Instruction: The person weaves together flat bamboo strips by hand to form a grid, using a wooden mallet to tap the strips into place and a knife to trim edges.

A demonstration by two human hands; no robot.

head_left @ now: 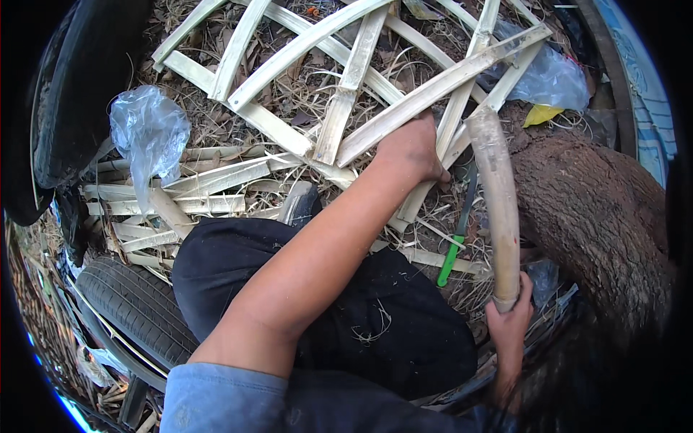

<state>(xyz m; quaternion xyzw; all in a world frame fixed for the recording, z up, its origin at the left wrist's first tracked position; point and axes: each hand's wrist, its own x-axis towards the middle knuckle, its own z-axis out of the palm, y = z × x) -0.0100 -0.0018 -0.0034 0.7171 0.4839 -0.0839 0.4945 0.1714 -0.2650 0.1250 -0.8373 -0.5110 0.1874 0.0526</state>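
Observation:
A lattice of pale split bamboo strips (348, 83), crossed over one another, spreads across the ground at the top. My left hand (415, 148) is closed at its near right corner, around the crossing strips; the fingertips are hidden beneath a strip. In my right hand (511, 317) is the lower end of a thick bamboo stick (496, 202), slightly curved and held nearly upright in the picture, its upper end touching or just over the lattice's right corner. Between the lattice and the stick lies a knife (452, 254) with a green handle and dark blade.
A thick tree trunk (588, 209) bounds the right side. Loose bamboo strips (216, 180) lie at the left, beside a crumpled clear plastic bag (150, 130). A tyre (137, 307) sits at lower left. Another plastic bag (552, 79) and a yellow leaf (541, 115) are at upper right.

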